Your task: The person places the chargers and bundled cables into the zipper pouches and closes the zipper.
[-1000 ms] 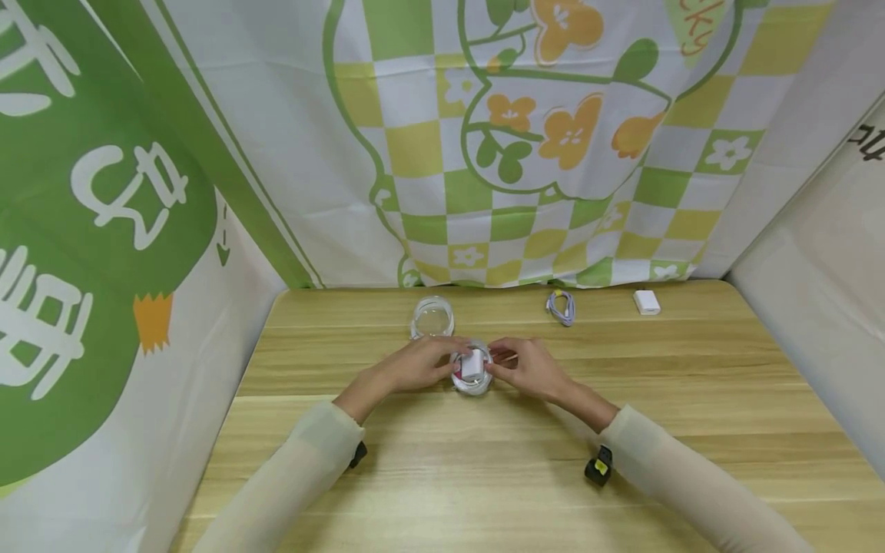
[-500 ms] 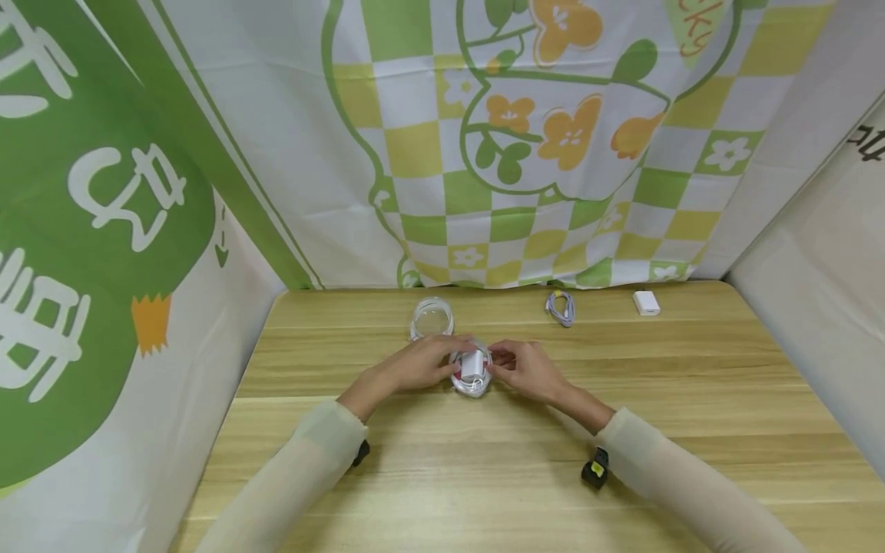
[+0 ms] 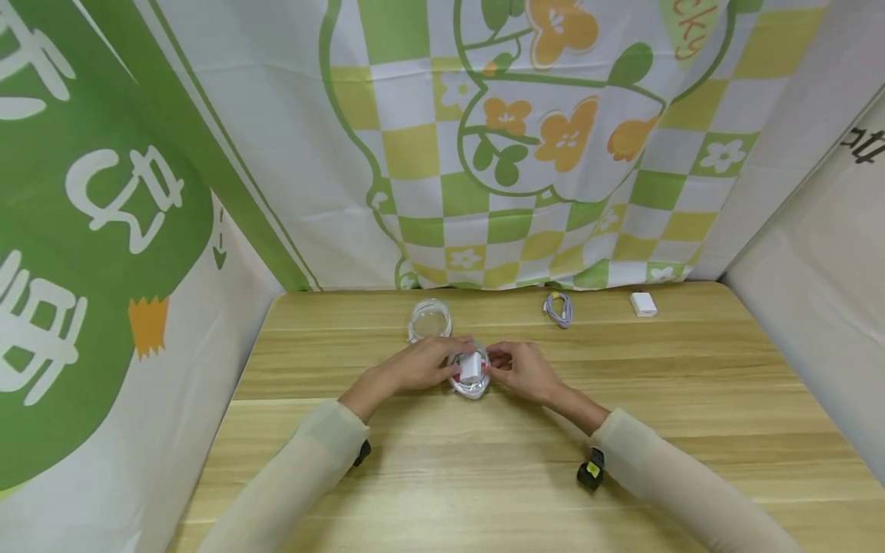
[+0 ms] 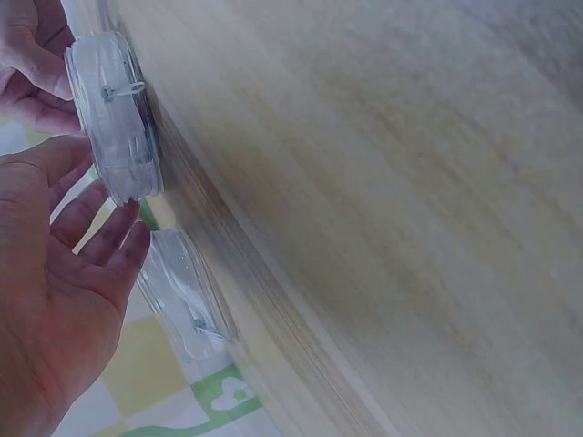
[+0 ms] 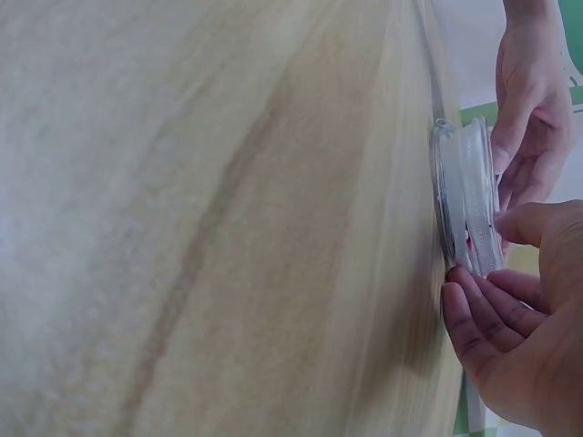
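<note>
Both hands hold a round clear zip case (image 3: 470, 390) over the middle of the table. A white charger block (image 3: 471, 367) shows in the middle of its round face, with a bit of red beside it. My left hand (image 3: 418, 364) grips the case's left side, thumb at the front and fingers at the far edge. At the opposite side, my right hand (image 3: 522, 372) pinches the rim between thumb and fingers. In the left wrist view a small zip pull (image 4: 125, 90) stands out from the case's edge.
Just behind the left hand lies a second round clear case (image 3: 412, 322). A coiled lilac cable (image 3: 566, 313) and another white charger block (image 3: 643, 304) lie along the back of the wooden table (image 3: 484, 476). Patterned cloth (image 3: 456, 192) hangs behind the table.
The hands keep their hold on the case in nearly the same place. The right wrist has shifted slightly to the left, and the head view has turned a little.
</note>
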